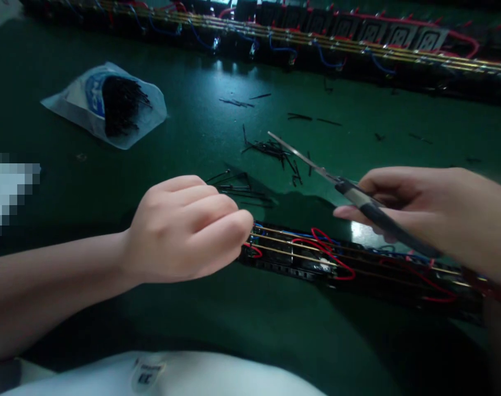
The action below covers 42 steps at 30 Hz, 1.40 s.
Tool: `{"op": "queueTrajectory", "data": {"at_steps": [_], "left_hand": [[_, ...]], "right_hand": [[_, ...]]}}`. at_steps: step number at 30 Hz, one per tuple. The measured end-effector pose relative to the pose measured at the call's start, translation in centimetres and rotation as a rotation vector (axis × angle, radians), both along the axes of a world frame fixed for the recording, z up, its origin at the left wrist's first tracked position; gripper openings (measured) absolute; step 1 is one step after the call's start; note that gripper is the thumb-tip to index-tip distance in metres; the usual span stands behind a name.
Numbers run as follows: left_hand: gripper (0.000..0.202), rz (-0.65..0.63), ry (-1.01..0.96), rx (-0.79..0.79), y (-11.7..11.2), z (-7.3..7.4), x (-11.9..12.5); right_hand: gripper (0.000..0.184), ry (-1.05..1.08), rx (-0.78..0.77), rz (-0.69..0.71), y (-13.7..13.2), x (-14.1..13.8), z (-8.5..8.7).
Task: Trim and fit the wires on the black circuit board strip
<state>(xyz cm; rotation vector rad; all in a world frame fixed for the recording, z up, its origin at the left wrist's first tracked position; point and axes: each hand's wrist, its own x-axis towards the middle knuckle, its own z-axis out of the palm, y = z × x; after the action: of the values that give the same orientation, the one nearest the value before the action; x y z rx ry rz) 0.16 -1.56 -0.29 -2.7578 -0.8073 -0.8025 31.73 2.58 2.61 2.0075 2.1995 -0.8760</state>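
My left hand (pixel 192 234) is closed in a fist, back of the hand up, over the left end of a long black power strip housing (pixel 291 269). Its fingertips, and whatever they may hold, are hidden. Along the housing run brass-coloured rails with red and blue wires. At the right, my right hand (pixel 423 203) is shut on a pair of scissors (pixel 349 190), whose thin blades point up and left, above the bench. Black cable ties (pixel 240 190) lie just beyond my left hand. Short cut-off black pieces (pixel 270 148) are piled near the blade tip.
On the green bench (pixel 184 132), a clear plastic bag (pixel 151 104) holding a bundle of black cable ties lies at the upper left. Another long wired housing (pixel 299 41) with sockets stretches across the back. More black scraps (pixel 299 116) are scattered in between.
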Motion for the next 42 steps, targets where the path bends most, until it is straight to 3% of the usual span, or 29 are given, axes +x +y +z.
{"op": "queueTrajectory", "data": {"at_steps": [3, 6, 10, 18, 25, 28, 31, 35, 39, 42], "left_hand": [[0.009, 0.128, 0.055, -0.105, 0.3, -0.4, 0.2], [0.021, 0.235, 0.097, -0.275, 0.4, -0.7, 0.4], [0.033, 0.196, 0.083, -0.352, 0.4, -0.7, 0.5], [0.029, -0.048, 0.359, -0.161, 0.5, -0.9, 0.7], [0.025, -0.017, 0.383, -0.147, 0.4, -1.1, 0.8], [0.022, 0.003, 0.364, -0.125, 0.4, -1.1, 0.7], [0.021, 0.025, 0.359, -0.131, 0.4, -1.0, 0.6], [0.026, 0.024, 0.313, -0.157, 0.4, -0.9, 0.4], [0.042, 0.017, 0.243, -0.213, 0.2, -0.8, 0.3], [0.041, 0.032, 0.222, -0.224, 0.0, -0.7, 0.3]], "right_hand": [[0.091, -0.123, 0.096, 0.051, 0.4, -0.3, -0.9], [0.062, -0.153, 0.127, 0.068, 0.6, 0.0, -1.7], [0.038, -0.147, 0.176, 0.078, 0.9, 0.3, -2.5], [0.042, -0.114, 0.331, 0.125, 2.0, 0.6, -3.8], [0.054, -0.100, 0.431, 0.197, -0.4, 0.1, -1.5], [0.052, -0.006, 0.207, 0.379, -2.0, 0.3, -0.7], [0.028, -0.026, 0.045, 0.522, -2.9, 0.9, -0.9], [0.012, -0.054, 0.079, 0.637, -3.0, 1.1, -1.5], [0.014, 0.028, 0.209, 0.734, -3.0, 0.0, -1.5], [0.017, 0.082, 0.290, 0.785, -3.4, -1.7, -1.4]]}}
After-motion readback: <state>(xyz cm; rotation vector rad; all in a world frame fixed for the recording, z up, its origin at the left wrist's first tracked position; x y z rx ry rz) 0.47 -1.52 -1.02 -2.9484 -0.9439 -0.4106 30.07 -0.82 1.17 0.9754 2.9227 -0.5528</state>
